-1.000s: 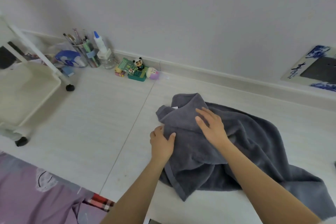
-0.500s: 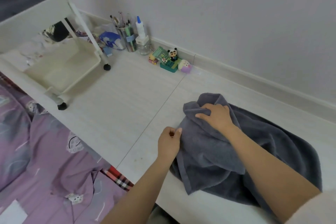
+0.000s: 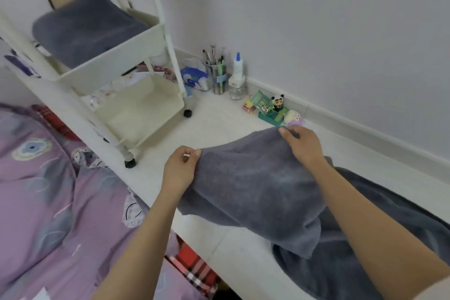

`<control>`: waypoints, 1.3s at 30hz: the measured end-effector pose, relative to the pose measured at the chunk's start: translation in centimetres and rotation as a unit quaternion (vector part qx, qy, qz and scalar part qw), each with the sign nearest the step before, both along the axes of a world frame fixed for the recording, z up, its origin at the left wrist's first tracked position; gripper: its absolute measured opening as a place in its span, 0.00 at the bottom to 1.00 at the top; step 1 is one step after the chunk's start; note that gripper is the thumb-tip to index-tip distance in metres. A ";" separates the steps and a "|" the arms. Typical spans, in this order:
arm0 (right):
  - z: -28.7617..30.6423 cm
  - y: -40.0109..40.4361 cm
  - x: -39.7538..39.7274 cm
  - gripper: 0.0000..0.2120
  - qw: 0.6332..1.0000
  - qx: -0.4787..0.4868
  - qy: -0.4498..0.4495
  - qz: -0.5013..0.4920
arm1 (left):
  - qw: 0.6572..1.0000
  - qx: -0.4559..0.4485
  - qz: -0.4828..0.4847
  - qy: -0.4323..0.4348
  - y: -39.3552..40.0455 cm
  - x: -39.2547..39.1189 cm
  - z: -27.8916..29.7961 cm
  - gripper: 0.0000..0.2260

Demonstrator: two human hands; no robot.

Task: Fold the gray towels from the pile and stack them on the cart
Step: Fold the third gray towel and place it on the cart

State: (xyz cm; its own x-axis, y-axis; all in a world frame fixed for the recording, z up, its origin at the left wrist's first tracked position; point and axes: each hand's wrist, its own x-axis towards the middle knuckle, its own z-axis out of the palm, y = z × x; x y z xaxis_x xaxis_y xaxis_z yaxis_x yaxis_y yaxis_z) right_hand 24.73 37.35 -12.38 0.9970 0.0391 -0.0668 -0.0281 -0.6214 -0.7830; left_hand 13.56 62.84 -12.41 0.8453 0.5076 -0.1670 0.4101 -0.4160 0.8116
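- Your left hand (image 3: pixel 181 168) and right hand (image 3: pixel 300 145) each pinch a top corner of the gray towel (image 3: pixel 255 185), lifting it off the pile (image 3: pixel 377 238) on the white surface (image 3: pixel 219 124), likely to spread it for folding.
- A folded towel (image 3: pixel 85 29) already sits on the cart (image 3: pixel 117 73) at left.

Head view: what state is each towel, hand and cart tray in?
left hand: pinching the held towel's edge
right hand: gripping its far edge
held towel: lifted, folded over
towel pile: crumpled on the surface
cart top tray: holds folded towels
cart lower tray: nothing visible in it
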 end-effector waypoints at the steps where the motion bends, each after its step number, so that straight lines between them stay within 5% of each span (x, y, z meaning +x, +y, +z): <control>1: 0.2 2.3 1.0 0.14 1.000 0.021 0.002 -0.008 | 1.000 0.022 0.006 -0.001 2.8 0.9 0.5 0.11; 5: 1.0 8.7 5.0 0.16 0.998 0.052 -0.024 -0.032 | 0.990 0.137 0.012 -0.016 10.1 4.6 2.2 0.11; 8: -0.3 12.2 7.7 0.16 0.997 -0.021 -0.069 -0.010 | 0.985 0.172 -0.014 -0.027 12.1 7.2 1.1 0.10; 12: -4.9 14.9 8.6 0.20 0.989 -0.145 -0.012 0.032 | 0.963 0.244 -0.116 -0.013 11.5 7.9 -4.1 0.15; 16: -9.9 15.0 6.1 0.16 0.962 -0.191 0.031 0.194 | 0.949 0.249 -0.167 0.098 9.3 5.8 -9.0 0.19; 21: -12.2 15.7 5.0 0.24 0.908 -0.315 0.107 0.254 | 0.922 0.291 -0.181 0.180 9.5 4.3 -13.6 0.37; 30: -11.9 17.5 6.9 0.28 0.882 -0.378 0.131 0.249 | 0.883 0.369 -0.250 0.147 12.7 2.3 -15.7 0.30; 35: -12.4 17.3 -0.2 0.44 0.893 -0.372 0.024 0.253 | 0.917 0.334 -0.181 0.121 11.8 1.8 -14.2 0.30; 39: -14.1 17.0 -5.6 0.31 0.892 -0.396 0.004 0.218 | 0.897 0.354 -0.243 0.104 10.9 1.9 -14.6 0.29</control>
State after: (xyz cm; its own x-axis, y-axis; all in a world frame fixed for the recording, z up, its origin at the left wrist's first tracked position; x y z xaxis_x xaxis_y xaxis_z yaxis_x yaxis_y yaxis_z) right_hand 19.14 54.37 -26.52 0.8978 0.3604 -0.2531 0.3475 -0.9328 -0.0955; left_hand 15.43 73.74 -27.02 0.9834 0.1293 -0.1273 0.1533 -0.9675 0.2009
